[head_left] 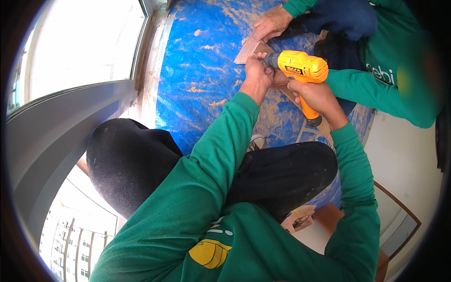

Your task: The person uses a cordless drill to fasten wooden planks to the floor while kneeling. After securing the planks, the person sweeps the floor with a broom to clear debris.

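Observation:
My right hand (315, 97) is wrapped round the handle of a yellow cordless drill (300, 66), whose dark chuck points left. Close to the chuck's tip is my left hand (258, 74), its fingers pinched together; whatever they hold is too small and hidden to name. Both hands are over a joint of wooden boards, where a pale board (248, 51) meets a second one at an angle. A co-worker's hand (272, 23) presses on the pale board from the far side. Another hand of the co-worker is partly hidden behind the drill.
Blue plastic sheeting (188, 80) strewn with sawdust covers the floor. A co-worker in a green sleeve (366, 89) crouches at the right. On the left stands a grey-framed window or glass door (80, 101). My bent knees (131, 160) are in front, with an open box (300, 218) below right.

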`<act>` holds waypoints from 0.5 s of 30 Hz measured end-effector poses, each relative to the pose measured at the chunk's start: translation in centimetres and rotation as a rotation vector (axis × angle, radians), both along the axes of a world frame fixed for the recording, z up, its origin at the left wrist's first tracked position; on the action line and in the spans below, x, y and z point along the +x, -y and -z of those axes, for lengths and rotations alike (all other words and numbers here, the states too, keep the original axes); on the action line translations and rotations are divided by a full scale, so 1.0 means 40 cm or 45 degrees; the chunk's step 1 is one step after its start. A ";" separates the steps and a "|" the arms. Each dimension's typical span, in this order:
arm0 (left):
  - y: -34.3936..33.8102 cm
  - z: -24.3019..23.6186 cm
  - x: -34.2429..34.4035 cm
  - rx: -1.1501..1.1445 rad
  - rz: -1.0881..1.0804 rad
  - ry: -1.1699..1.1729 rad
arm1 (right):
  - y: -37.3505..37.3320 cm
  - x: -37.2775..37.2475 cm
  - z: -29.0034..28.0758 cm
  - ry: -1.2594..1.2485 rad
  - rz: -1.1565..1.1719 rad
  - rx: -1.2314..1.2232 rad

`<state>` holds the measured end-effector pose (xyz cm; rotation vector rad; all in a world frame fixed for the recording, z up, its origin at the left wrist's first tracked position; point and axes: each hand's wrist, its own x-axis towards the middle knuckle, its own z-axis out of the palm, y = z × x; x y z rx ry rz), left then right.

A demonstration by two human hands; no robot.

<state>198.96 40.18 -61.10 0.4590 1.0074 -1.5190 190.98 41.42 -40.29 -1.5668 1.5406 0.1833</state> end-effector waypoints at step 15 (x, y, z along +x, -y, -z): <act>-0.008 0.002 -0.007 -0.058 -0.009 0.055 | 0.017 -0.003 0.010 -0.014 0.067 0.100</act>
